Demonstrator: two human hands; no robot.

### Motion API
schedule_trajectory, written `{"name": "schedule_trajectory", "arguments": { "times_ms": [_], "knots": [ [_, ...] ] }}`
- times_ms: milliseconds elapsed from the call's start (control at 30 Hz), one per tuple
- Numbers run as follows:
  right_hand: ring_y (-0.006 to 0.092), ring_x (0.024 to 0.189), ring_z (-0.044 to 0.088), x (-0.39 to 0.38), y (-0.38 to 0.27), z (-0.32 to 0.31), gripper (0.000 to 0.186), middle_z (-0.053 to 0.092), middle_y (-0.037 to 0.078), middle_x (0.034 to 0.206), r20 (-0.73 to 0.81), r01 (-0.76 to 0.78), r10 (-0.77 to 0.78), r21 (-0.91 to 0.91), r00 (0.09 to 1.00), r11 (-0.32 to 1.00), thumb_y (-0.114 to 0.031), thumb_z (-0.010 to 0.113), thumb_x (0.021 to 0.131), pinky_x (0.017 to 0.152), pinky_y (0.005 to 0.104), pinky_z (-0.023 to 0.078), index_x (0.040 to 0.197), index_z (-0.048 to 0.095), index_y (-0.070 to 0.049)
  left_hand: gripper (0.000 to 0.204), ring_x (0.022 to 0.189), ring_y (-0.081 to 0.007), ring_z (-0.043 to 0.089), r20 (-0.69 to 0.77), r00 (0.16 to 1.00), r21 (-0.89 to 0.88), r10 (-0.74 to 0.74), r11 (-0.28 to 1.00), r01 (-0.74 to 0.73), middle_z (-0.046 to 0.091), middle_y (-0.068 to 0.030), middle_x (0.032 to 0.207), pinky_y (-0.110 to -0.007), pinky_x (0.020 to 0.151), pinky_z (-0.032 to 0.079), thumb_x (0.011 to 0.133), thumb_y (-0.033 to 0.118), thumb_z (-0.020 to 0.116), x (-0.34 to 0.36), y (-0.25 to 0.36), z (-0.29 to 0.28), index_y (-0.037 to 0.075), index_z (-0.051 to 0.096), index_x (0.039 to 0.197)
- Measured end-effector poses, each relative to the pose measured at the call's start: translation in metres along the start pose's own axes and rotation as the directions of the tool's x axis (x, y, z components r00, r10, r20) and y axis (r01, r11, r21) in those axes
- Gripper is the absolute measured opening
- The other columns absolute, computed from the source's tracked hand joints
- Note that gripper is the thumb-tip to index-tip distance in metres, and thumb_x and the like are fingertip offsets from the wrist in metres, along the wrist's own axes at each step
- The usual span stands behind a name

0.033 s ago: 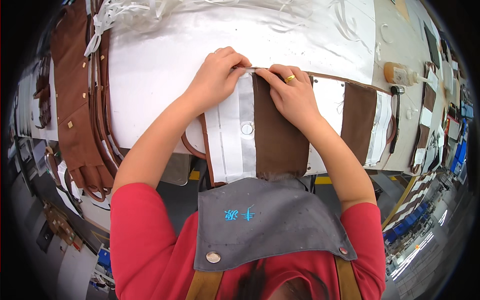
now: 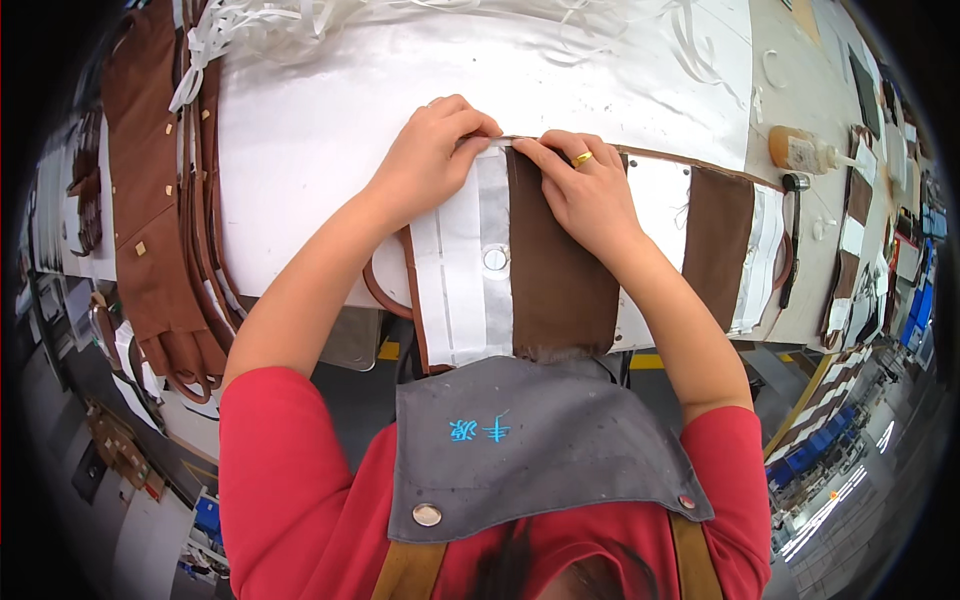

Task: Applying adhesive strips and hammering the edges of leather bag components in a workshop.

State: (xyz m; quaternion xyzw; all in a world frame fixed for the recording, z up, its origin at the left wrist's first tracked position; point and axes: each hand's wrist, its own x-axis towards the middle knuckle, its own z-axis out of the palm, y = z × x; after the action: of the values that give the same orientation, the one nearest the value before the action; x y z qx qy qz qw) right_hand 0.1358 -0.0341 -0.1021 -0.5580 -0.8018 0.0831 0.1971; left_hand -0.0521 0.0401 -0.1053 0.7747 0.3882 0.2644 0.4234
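Observation:
A bag panel (image 2: 563, 250) of brown fabric with white backing strips lies flat across the near part of the table. Its far edge is pinched between the thumb and fingers of my left hand (image 2: 430, 155). Close by on the same edge, my right hand (image 2: 585, 180) also presses thumb and fingers together, a ring on one finger. A round metal snap (image 2: 495, 258) sits in the silvery strip below my left hand. Brown handle loops curve out at both ends of the panel. My fingers partly hide the pinched edge.
Stacked brown bag pieces (image 2: 150, 200) hang over the table's left side. White ribbon strips (image 2: 260, 30) are heaped at the far left. A bottle of amber liquid (image 2: 795, 150) lies on the right, near a black-handled tool (image 2: 791, 240). More brown-and-white panels stand farther right.

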Motion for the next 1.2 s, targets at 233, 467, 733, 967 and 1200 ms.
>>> {"name": "schedule_trajectory", "arguments": {
  "times_ms": [233,467,733,967,1200],
  "knots": [
    [0.0208,0.092,0.052,0.003,0.0,-0.006,0.035,0.055,0.001,0.1,0.056,-0.109,0.104,0.086,0.993,0.99,-0.007,0.058,0.077,0.08,0.0345,0.043,0.112,0.057,-0.014,0.014,0.078,-0.0203,0.053,0.082,0.957,0.214,0.278,0.933,-0.29,0.056,-0.003,0.08,-0.031,0.072,0.042,0.075,-0.003,0.056,0.0,-0.007,-0.005,0.004,0.064,0.083],
    [0.0208,0.091,0.053,0.002,0.0,-0.006,0.043,0.055,0.0,0.1,0.097,0.087,-0.078,-0.096,0.992,0.992,-0.002,0.059,0.072,0.081,0.0354,0.043,0.114,0.056,-0.012,0.023,0.08,-0.0179,0.052,0.155,0.911,0.301,0.383,0.86,-0.413,0.055,-0.0013,0.084,-0.03,0.074,0.041,0.068,-0.005,0.055,0.001,-0.009,-0.004,0.006,0.063,0.086],
    [0.0195,0.092,0.054,-0.011,0.027,-0.024,0.031,0.057,0.002,0.096,0.06,0.11,-0.098,-0.251,0.993,0.962,-0.001,0.057,0.072,0.081,0.0335,0.043,0.103,0.059,-0.007,0.024,0.08,-0.0196,0.051,0.221,0.897,0.389,0.383,0.809,-0.441,0.055,-0.0019,0.084,-0.031,0.07,0.04,0.069,-0.006,0.055,0.002,-0.005,-0.005,0.005,0.063,0.088],
    [0.0273,0.093,0.055,0.015,-0.017,-0.004,0.028,0.058,0.012,0.097,-0.103,-0.084,0.131,0.37,0.986,0.925,0.003,0.055,0.078,0.077,0.0363,0.048,0.104,0.058,-0.006,0.011,0.083,-0.0244,0.054,0.053,0.98,0.24,0.19,0.95,-0.197,0.056,-0.0076,0.086,-0.033,0.071,0.045,0.075,-0.001,0.057,0.002,-0.003,-0.006,0.002,0.06,0.085],
    [0.0243,0.091,0.054,0.013,-0.014,0.008,0.032,0.057,0.007,0.096,-0.046,-0.023,0.037,0.274,0.998,0.961,0.005,0.057,0.072,0.078,0.0341,0.047,0.1,0.063,-0.009,0.01,0.078,-0.0178,0.054,0.098,0.981,0.136,-0.167,0.979,0.153,0.055,-0.0072,0.083,-0.03,0.072,0.045,0.08,0.01,0.058,0.002,0.005,-0.018,0.001,0.061,0.085]
  ]
}}
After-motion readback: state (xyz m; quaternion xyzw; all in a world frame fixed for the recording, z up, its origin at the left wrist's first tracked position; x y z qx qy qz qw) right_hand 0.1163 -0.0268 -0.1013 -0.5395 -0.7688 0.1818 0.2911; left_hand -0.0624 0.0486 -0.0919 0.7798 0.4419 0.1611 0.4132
